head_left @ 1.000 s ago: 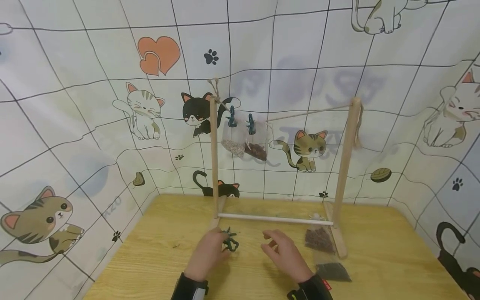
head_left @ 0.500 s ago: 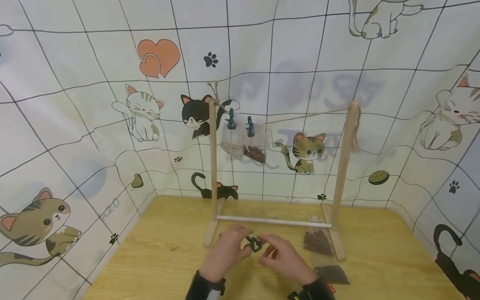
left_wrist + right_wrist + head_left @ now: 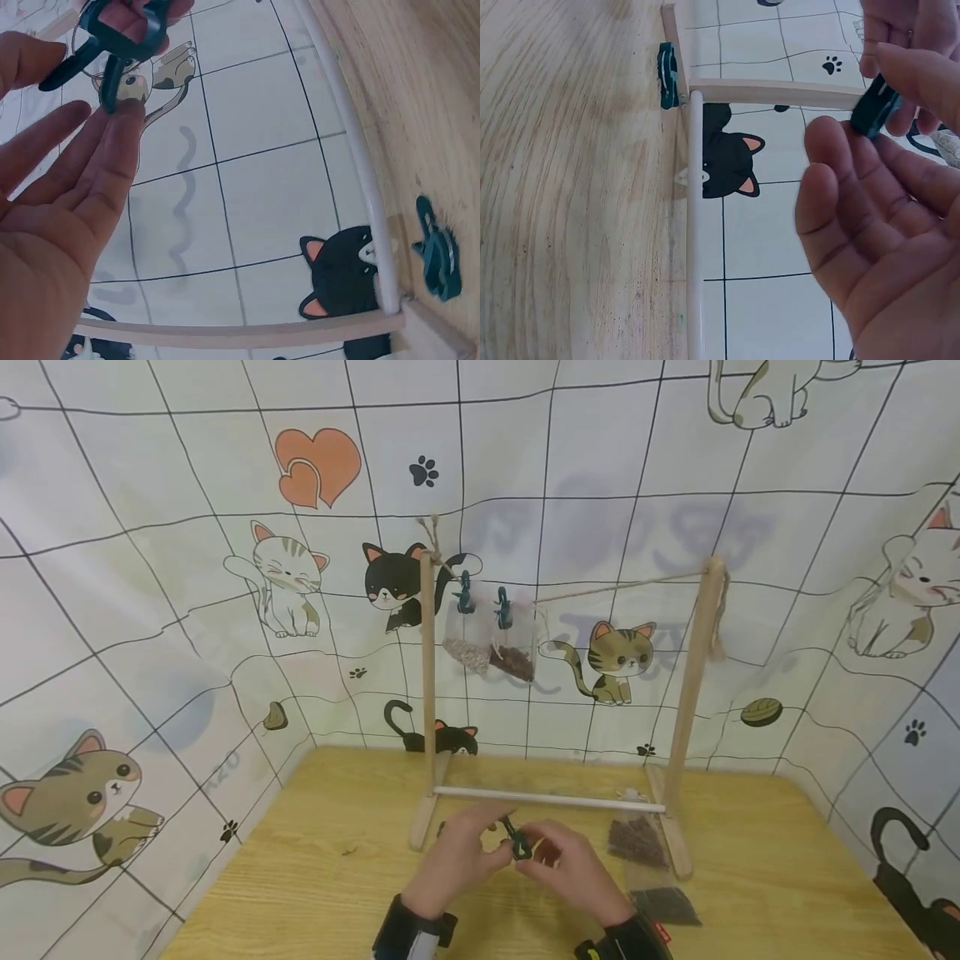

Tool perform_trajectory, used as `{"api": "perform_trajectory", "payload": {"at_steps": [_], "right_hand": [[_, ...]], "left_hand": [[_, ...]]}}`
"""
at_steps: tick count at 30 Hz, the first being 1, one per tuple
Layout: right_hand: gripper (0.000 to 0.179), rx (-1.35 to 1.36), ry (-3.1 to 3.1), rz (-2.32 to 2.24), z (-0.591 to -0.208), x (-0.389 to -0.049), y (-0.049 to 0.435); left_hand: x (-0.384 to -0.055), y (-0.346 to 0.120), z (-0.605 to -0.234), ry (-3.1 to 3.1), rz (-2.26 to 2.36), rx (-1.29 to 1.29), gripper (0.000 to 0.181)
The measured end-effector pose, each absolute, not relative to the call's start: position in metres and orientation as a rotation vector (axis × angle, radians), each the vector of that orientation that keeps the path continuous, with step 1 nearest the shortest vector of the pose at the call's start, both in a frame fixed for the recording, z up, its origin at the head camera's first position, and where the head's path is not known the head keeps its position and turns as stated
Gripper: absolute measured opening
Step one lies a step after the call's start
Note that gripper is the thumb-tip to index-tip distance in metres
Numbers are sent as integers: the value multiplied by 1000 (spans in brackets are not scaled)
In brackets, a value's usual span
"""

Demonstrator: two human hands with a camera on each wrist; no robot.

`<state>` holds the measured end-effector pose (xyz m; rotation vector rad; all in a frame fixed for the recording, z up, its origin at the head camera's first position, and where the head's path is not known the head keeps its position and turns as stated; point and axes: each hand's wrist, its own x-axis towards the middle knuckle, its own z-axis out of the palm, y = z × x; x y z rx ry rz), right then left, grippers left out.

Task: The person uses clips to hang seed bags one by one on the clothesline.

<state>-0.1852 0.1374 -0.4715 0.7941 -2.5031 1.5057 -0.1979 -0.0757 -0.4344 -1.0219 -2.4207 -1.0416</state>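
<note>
A dark green clothes peg point(image 3: 521, 845) is held between both hands, low over the table in front of the wooden rack. My left hand point(image 3: 461, 860) pinches its handles between thumb and fingers, as the left wrist view shows on the peg point(image 3: 124, 37). The other end of the peg point(image 3: 875, 106) is between the thumb and fingers of my right hand point(image 3: 573, 868). A second green peg point(image 3: 439, 251) lies on the table by the rack's left foot, mostly hidden behind the left hand in the head view.
A wooden rack point(image 3: 688, 710) carries a string point(image 3: 622, 585). Two clear bags, one of pale bits point(image 3: 467, 656) and one of reddish-brown bits point(image 3: 513, 665), hang there from green pegs. Bags of brown point(image 3: 637, 842) and dark grains point(image 3: 663, 906) lie by the rack's right foot.
My left hand has lifted the clothes peg and carried it rightward to the right hand. The right hand, apart from it a second ago, now grips its other end.
</note>
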Motion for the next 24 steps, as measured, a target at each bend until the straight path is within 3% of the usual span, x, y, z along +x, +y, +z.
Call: {"api": "perform_trajectory", "payload": {"at_steps": [13, 21, 24], "right_hand": [[37, 760, -2482, 1488, -471, -189, 144], [26, 163, -2637, 1025, -473, -201, 199], [28, 64, -2735, 854, -479, -203, 222]], "left_hand": [[-209, -85, -438, -2360, -1489, -987, 37], [-206, -89, -434, -2415, -1452, -842, 40], [-206, -89, -433, -2407, -1436, -845, 40]]}}
